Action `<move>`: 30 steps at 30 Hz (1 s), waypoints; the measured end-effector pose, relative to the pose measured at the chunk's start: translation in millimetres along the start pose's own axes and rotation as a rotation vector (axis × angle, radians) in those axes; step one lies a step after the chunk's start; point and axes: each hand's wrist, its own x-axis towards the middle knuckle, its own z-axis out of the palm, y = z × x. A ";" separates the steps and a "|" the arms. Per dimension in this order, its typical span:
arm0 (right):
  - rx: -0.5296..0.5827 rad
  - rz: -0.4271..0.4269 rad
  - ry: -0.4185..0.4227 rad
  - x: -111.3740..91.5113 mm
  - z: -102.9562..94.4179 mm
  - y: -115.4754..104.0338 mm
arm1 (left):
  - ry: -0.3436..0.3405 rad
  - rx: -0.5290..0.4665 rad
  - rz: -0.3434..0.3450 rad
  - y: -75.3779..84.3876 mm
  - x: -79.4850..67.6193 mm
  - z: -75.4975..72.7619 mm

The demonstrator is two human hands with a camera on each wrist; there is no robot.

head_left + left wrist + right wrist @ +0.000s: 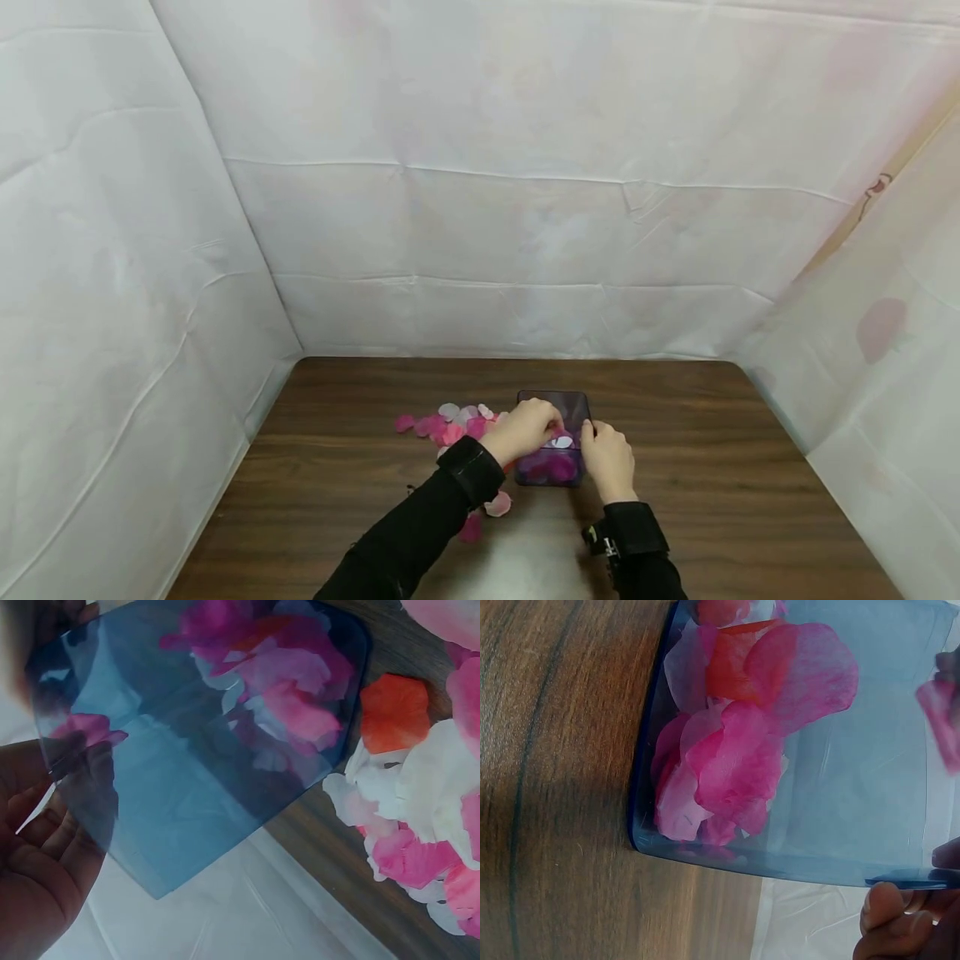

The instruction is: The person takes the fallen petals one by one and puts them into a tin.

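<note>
Now my left hand (522, 429) pinches a pink petal (85, 729), seemingly just inside the tinted see-through container (202, 810), whose rim my right hand (609, 462) grips. It's near the desk's (712, 467) far edge, petals within (735, 757), loose petals (452, 434) lying to its left.

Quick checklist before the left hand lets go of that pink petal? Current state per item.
1. Container upright on the table: ok.
2. Container steadied: ok, the right hand holds it near its rim.
3. Petal over the container: ok, the left hand pinches a pink petal at the open end.
4. Room inside: ok, the petals inside lie low, and bare wall shows above them.
5. Just one petal in the pinch: cannot tell, the fingers hide part of it.
6. Table picked up: not ok, loose petals lie beside the container.
</note>
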 end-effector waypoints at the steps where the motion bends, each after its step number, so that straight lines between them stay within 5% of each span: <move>1: 0.001 -0.002 -0.001 0.6 0.1 -0.5 | -0.007 0.003 0.002 -0.2 0.4 0.5; 8: -0.004 -0.011 -0.005 1.4 0.7 -1.3 | -0.023 -0.022 0.023 -3.5 -3.0 0.7; 13: 0.000 -0.009 0.007 -0.1 0.3 0.0 | 0.152 -0.085 0.055 -10.8 -23.4 -9.0; 18: 0.002 -0.017 0.017 1.5 -1.0 1.6 | 0.252 -0.133 0.012 -40.2 -51.6 -10.8; 25: -0.004 -0.017 0.019 1.8 0.2 4.0 | 0.231 -0.010 -0.141 -85.2 -102.8 22.0; 30: -0.008 -0.024 0.018 0.9 2.1 2.9 | 0.148 0.076 -0.216 -100.1 -133.6 53.9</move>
